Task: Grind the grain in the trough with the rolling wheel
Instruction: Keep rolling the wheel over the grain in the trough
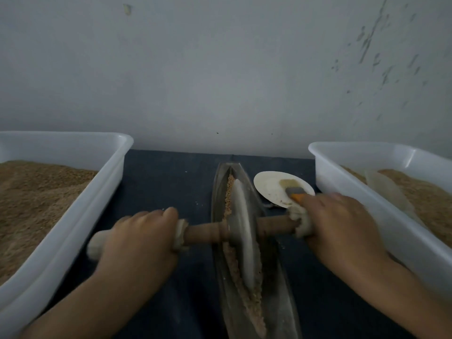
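Head view, going left to right: a white plastic tub (61, 204) heaped with brown ground grain stands on the dark blue worktop (166, 187), just outside the left hand's knuckles. The left hand (137, 238) has its fingers (168, 214) wrapped shut around the cloth-bound left end of the wooden axle (205, 232), with the pale end of the wrapping sticking out beyond the little-finger side. Between the two sets of fingers the rolling wheel (241, 231), a pale metal disc on that axle, stands on edge in the narrow boat-shaped trough (281, 297), which runs away from the person toward the wall. The grain (236, 265) lies along the trough's groove, both ahead of the wheel and behind it, touching the disc's left face. The right hand (342, 223) grips the cloth-bound right end of the axle, fingers curled closed over it. Just beyond those fingers a small white dish (269, 189) sits on the worktop beside the trough, with a brush (294, 192) with an orange handle lying on it. Outside the right hand stands a second white tub (367, 167), also holding brown meal.
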A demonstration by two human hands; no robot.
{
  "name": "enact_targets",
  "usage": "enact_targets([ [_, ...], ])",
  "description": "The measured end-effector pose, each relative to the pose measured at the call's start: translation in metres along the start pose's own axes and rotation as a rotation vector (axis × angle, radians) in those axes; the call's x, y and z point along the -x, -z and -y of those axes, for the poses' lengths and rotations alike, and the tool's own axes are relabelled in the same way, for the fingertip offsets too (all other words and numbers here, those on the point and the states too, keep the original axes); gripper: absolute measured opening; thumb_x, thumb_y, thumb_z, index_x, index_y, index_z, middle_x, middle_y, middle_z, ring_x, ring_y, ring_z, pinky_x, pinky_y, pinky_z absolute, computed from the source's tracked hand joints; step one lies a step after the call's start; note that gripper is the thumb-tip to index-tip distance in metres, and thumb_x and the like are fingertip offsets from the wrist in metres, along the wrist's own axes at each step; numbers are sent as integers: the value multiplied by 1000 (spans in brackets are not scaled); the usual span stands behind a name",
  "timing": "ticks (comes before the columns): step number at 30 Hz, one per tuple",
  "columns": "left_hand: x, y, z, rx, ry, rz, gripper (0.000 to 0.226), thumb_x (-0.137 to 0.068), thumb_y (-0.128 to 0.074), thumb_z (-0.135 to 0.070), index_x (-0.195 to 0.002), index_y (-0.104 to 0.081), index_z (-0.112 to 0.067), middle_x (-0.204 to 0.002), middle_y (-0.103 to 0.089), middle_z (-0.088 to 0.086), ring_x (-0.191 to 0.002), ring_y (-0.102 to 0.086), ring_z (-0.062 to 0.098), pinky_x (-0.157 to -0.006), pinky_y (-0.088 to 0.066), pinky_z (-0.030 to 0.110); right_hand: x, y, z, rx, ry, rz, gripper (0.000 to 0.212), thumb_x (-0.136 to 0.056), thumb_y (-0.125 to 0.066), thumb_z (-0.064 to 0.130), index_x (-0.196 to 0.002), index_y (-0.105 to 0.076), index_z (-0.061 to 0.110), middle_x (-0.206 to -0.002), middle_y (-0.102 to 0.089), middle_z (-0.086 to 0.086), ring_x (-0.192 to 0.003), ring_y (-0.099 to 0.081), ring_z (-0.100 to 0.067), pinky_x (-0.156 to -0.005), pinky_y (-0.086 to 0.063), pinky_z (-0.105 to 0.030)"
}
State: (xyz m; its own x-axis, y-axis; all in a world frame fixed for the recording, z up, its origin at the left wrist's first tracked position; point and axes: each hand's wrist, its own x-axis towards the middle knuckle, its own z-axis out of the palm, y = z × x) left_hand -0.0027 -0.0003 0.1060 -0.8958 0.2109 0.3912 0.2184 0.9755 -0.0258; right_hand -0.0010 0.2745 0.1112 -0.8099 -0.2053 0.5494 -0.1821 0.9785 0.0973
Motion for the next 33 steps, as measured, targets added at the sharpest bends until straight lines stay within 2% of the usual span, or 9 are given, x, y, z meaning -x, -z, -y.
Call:
enact_targets([
  [2, -21, -13, 0, 11, 102, 82, 26, -83, -55, -34, -73, -31, -30, -73, -43, -11, -69, -44, 10, -60, -30, 27, -22, -11, 9, 70, 82, -49, 34, -46, -82, 11, -69, -57, 16, -62, -60, -2, -57, -54, -24, -53, -38, -31],
  [5, -56, -31, 3, -24, 107, -17, 22, -83, -56, -30, -80, -34, -25, -85, -55, -7, -78, -54, 16, -65, -31, 28, -61, -32, 9, 129, 12, 64, 27, -76, -66, 20, -78, -40, 23, -84, -61, 0, -74, -48, -20, -65, -28, -30],
  [12, -86, -36, 6, -66, 87, -77, 24, -84, -58, -22, -82, -34, -22, -89, -59, -1, -75, -48, 16, -68, -32, 29, -74, -46, 6, 124, -57, 33, 25, -77, -60, 12, -80, -37, 20, -88, -61, -5, -81, -51, -25, -66, -25, -31],
  [19, -9, -11, -2, 5, 33, 7, 34, -82, -57, -35, -70, -26, -30, -71, -40, -14, -67, -46, 5, -56, -25, 23, -13, 3, 20, 17, 77, -92, 39, -38, -85, 4, -66, -59, 13, -57, -57, -6, -51, -53, -25, -51, -34, -30],
  [21, 12, 10, -6, 19, -73, 14, 42, -70, -70, -32, -68, -28, -32, -64, -42, -12, -57, -43, 3, -51, -26, 19, 6, 16, 20, -45, 72, -2, 45, -37, -86, 9, -64, -53, 22, -56, -52, 4, -48, -44, -16, -50, -31, -27],
  [23, 31, 27, -10, 72, -175, -75, 48, -46, -81, -19, -64, -37, -28, -54, -42, -9, -45, -44, 13, -44, -33, 26, 16, 23, 14, 20, 29, 236, 49, -55, -81, 24, -64, -34, 33, -60, -38, 15, -53, -30, -2, -54, -23, -21],
  [27, 39, 36, -14, -18, -248, -196, 37, -41, -75, -7, -59, -44, -18, -51, -43, 0, -42, -42, 24, -45, -34, 32, 23, 27, 7, 97, -78, 480, 37, -80, -58, 47, -71, -22, 43, -73, -33, 19, -64, -30, 4, -60, -25, -18],
  [30, 23, 23, -13, -25, -206, -177, 42, -41, -79, -11, -61, -44, -20, -52, -45, -2, -43, -43, 21, -48, -31, 29, 22, 18, 8, 100, -70, 364, 34, -80, -57, 43, -71, -24, 40, -70, -31, 17, -62, -28, 1, -54, -20, -19],
  [33, -5, 1, -8, -37, -97, -102, 42, -51, -82, -12, -66, -43, -20, -59, -51, -2, -52, -48, 19, -54, -35, 30, 4, -5, 5, 27, -36, 196, 34, -64, -77, 23, -80, -49, 32, -67, -48, 11, -62, -47, -11, -56, -26, -25],
])
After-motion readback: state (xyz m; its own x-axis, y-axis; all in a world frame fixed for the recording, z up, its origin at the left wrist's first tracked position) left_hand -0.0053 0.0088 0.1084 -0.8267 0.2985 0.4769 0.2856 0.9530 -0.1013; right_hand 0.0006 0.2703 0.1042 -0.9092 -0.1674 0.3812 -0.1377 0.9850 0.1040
